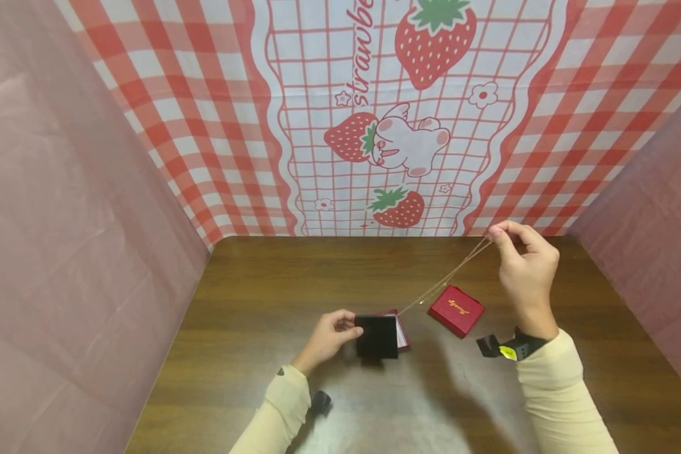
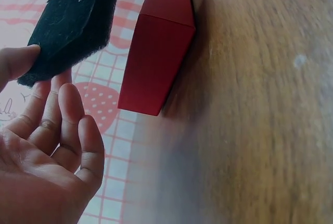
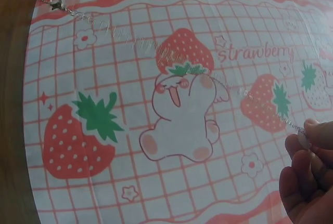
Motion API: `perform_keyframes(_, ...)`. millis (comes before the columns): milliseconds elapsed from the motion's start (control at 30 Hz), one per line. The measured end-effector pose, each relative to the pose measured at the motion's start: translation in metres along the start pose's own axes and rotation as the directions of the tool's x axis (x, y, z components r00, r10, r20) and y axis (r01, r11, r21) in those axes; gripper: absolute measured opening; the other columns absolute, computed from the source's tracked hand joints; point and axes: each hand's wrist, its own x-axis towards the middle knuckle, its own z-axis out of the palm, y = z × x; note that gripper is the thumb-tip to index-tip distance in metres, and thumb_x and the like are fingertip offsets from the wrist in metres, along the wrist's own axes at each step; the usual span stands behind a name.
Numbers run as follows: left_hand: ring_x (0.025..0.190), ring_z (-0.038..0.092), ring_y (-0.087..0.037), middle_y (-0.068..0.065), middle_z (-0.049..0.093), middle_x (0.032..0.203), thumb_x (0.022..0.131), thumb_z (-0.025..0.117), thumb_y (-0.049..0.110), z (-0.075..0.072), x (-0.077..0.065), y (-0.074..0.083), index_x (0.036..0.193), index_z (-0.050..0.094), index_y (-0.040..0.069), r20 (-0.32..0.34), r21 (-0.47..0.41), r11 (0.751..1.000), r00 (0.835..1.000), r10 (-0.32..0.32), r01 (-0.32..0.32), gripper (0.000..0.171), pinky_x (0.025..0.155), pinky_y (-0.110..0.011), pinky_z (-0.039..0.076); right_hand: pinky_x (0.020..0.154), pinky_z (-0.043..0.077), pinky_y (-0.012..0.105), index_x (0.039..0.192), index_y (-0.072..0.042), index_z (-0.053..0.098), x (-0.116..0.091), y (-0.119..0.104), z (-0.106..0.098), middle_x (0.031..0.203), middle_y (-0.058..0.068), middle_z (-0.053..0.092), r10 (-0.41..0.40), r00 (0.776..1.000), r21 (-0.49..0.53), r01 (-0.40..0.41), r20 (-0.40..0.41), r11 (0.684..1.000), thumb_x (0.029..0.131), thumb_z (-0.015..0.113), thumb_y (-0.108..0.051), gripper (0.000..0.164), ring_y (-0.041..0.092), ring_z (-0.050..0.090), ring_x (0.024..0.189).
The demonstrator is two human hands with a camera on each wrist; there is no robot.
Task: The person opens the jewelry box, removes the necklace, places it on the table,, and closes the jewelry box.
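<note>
Between thumb and fingers, my left hand point(image 1: 329, 334) pinches a square black foam pad point(image 1: 376, 337) by its edge. Its fuzzy side shows in the left wrist view, where the pad point(image 2: 78, 21) hangs beside a red box point(image 2: 158, 52). The pad partly covers the open red jewelry box base point(image 1: 404, 339), whose inside looks white. Raised at the right, my right hand point(image 1: 528, 268) pinches a thin gold necklace point(image 1: 459, 267) at one end. The chain slants taut down to the pad. Its clasp point(image 3: 57, 3) shows in the right wrist view.
A red lid point(image 1: 456, 311) with gold lettering lies on the wooden table point(image 1: 250, 296), right of the box base and below the chain. Behind the table hangs a strawberry-print cloth point(image 1: 312, 82). Pink curtains point(image 1: 91, 252) close off both sides.
</note>
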Motion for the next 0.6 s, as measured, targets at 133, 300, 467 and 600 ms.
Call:
perform_keyframes(133, 0.075, 0.059, -0.004, -0.025, 0.069, 0.093, 0.084, 0.071, 0.007, -0.001, 0.000, -0.002, 0.098, 0.065, -0.008, -0.012, -0.013, 1.000, 1.000, -0.008, 0.008, 0.022, 0.073, -0.019, 0.051, 0.063, 0.041, 0.009, 0.087, 0.018, 0.066, 0.006, 0.004, -0.003, 0.073, -0.021, 0.063, 0.009, 1.000, 0.024, -0.008, -0.020, 1.000, 0.085, 0.070, 0.001, 0.018, -0.006, 0.054, 0.065)
perform_keyframes(300, 0.078, 0.061, -0.008, -0.026, 0.070, 0.094, 0.085, 0.070, 0.007, -0.001, 0.000, -0.001, 0.099, 0.064, -0.008, -0.045, 0.007, 1.000, 0.999, -0.028, 0.028, 0.020, 0.074, -0.021, 0.052, 0.060, 0.042, 0.008, 0.089, 0.012, 0.070, 0.010, 0.002, -0.009, 0.071, -0.026, 0.061, 0.040, 0.998, -0.054, -0.037, 0.058, 0.998, 0.085, 0.072, -0.005, 0.017, -0.008, 0.053, 0.061)
perform_keyframes(467, 0.084, 0.066, -0.015, -0.028, 0.071, 0.095, 0.087, 0.068, 0.005, -0.003, -0.006, 0.016, 0.097, 0.063, -0.009, -0.041, 0.013, 0.999, 0.998, -0.043, 0.043, 0.018, 0.074, -0.023, 0.051, 0.059, 0.040, 0.007, 0.089, 0.007, 0.072, 0.009, 0.000, -0.014, 0.071, -0.033, 0.058, 0.062, 0.991, -0.146, -0.044, 0.118, 0.988, 0.085, 0.073, -0.005, 0.013, -0.010, 0.051, 0.061)
perform_keyframes(600, 0.082, 0.066, -0.012, -0.031, 0.070, 0.094, 0.087, 0.067, 0.004, -0.005, -0.012, 0.038, 0.098, 0.061, -0.012, -0.022, -0.019, 0.998, 0.998, -0.055, 0.055, 0.020, 0.071, -0.020, 0.051, 0.057, 0.036, 0.007, 0.089, 0.005, 0.073, 0.008, -0.001, -0.014, 0.070, -0.036, 0.057, 0.061, 0.985, -0.173, -0.033, 0.161, 0.984, 0.084, 0.074, -0.004, 0.011, -0.011, 0.049, 0.061)
